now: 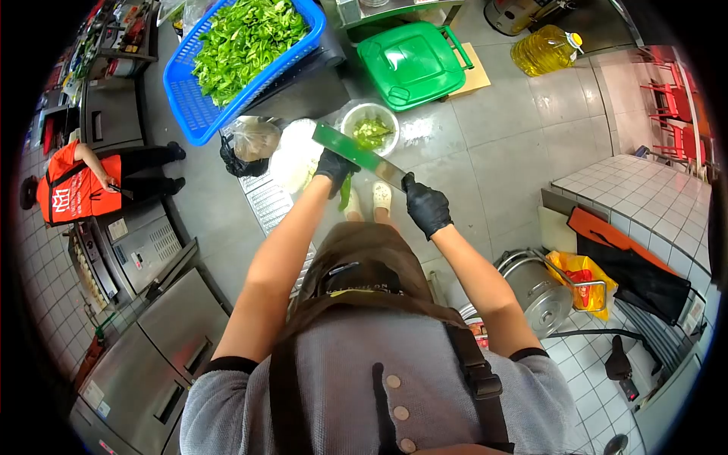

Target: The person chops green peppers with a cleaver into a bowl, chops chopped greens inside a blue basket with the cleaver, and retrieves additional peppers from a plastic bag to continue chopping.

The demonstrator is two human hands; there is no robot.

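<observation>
My right hand [428, 207], in a black glove, is closed around the handle of a long, wide-bladed kitchen knife [356, 154]. The blade slants up and left, passing over my other glove. My left hand [334, 168], also black-gloved, is closed on a long green pepper [346, 193] that sticks out below the fingers; the blade hides part of this hand. A white round board [293, 158] lies just left of it. Beyond the blade stands a white tub [390, 120] with cut green pepper pieces [370, 133] inside.
A blue basket [186, 114] heaped with green peppers [246, 45] stands at upper left. Near it are a green lidded bin [409, 64] and an oil jug [547, 51]. A person in an orange vest [74, 186] stands far left. Metal pots [542, 299] sit at right.
</observation>
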